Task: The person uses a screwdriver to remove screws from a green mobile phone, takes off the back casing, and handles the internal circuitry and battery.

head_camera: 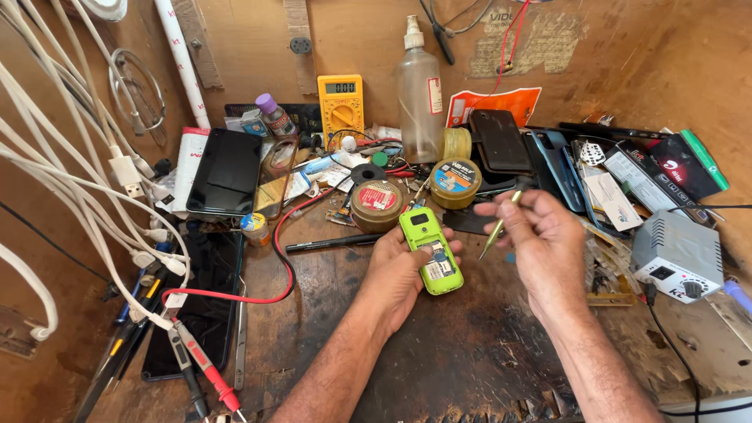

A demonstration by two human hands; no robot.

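Note:
My left hand [395, 270] holds a bright green small phone [430, 251] with its back opened, circuit and label showing, above the dark wooden bench. My right hand [536, 239] grips a slim yellow-green screwdriver [499, 223] between the fingers, its tip pointing down and left, a short gap to the right of the phone. The tool does not touch the phone.
Behind the hands stand two round tins [377, 205], a yellow multimeter [341, 106], a clear spray bottle [419, 98] and stacked dark phones [500, 141]. A black phone [225, 172] and white cables [94, 188] fill the left. A grey power unit [677, 254] sits right.

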